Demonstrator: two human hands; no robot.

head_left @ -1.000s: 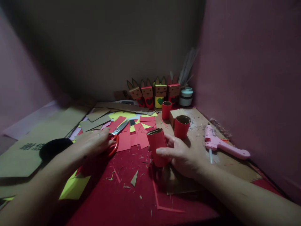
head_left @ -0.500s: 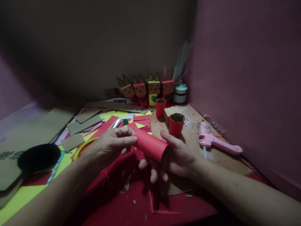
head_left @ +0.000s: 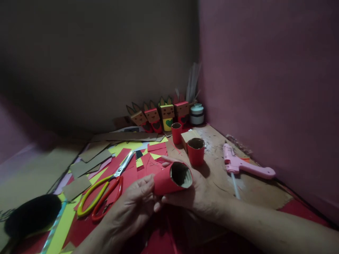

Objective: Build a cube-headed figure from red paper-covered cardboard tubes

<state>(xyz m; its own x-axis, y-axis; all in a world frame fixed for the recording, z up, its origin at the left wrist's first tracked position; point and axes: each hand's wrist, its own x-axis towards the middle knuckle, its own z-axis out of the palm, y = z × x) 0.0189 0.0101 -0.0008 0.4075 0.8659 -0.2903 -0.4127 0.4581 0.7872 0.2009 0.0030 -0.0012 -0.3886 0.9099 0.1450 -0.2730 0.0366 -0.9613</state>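
A red paper-covered cardboard tube [head_left: 164, 181] lies between my hands, its hollow brown end tipped toward me and to the right. My left hand [head_left: 137, 199] pinches its left end between thumb and fingers. Round its right side and underneath curls my right hand [head_left: 197, 192], some of its fingers hidden behind the tube. Just beyond stand a wide red tube [head_left: 196, 152] and a narrower red tube [head_left: 176, 134], both upright, with a small wooden block [head_left: 186, 138] between them. Scissors [head_left: 115, 180] with one yellow and one red handle lie left of my left hand.
A pink glue gun [head_left: 245, 165] rests on the cardboard at right. Several animal-faced tube figures [head_left: 167, 116] line the back beside a pale blue jar [head_left: 197, 114]. Paper and cardboard scraps [head_left: 91, 164] cover the left. A black round shape [head_left: 33, 215] sits at lower left, walls behind and right.
The tube has been turned so its open end faces me; my right hand has wrapped closer round it. The view has shifted, bringing the whole scissors into sight.
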